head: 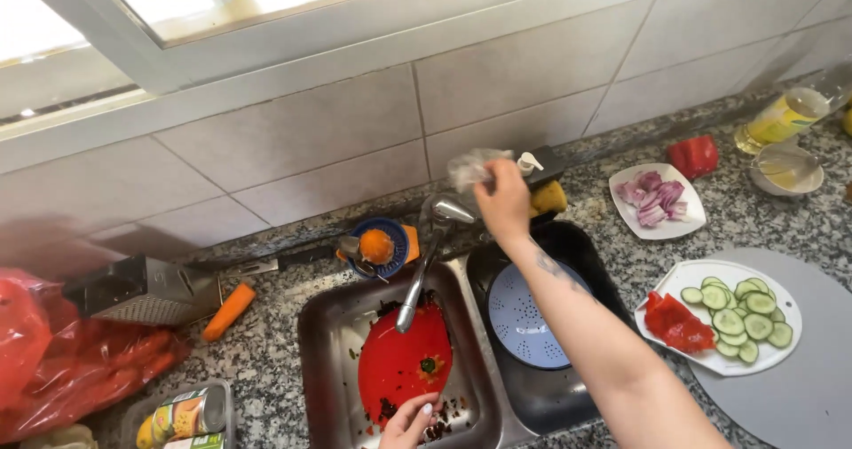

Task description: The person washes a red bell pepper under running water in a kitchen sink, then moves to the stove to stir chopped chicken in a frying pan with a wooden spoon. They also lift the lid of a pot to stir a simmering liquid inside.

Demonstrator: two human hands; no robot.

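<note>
Right hand [502, 202] is up at the back of the sink, fingers pinched on a crumpled bit of clear plastic wrap [470, 167], held just above the tap [426, 263] and beside a white pump dispenser [530, 162]. Left hand [410, 421] is low in the left basin [324, 325], fingers curled over the near edge of a red cutting board [399, 360] lying flat in there. On that board sits a green stem scrap with dark bits scattered around it, and the tap spout hangs right over the board's upper part.

Over in the right basin, a pale blue perforated strainer disc [524, 316] lies on the bottom, with the right forearm crossing above it. A yellow sponge [550, 198] sits at the back edge, close to the dispenser.

Now the counter [266, 360]: to the left, a metal box grater [142, 291] lying on its side, a piece of carrot [229, 311] just next to it, a red plastic bag [62, 360] and some tins [186, 413] in a tray. Behind the tap, an orange half on a blue juicer [379, 247]. To the right, a white plate of cucumber slices [745, 316] with red pepper pieces, resting on a grey round board [799, 387]; farther back, a small plate of chopped red onion [655, 199], a chunk of red pepper [693, 156] and a bottle of oil [785, 116].
</note>
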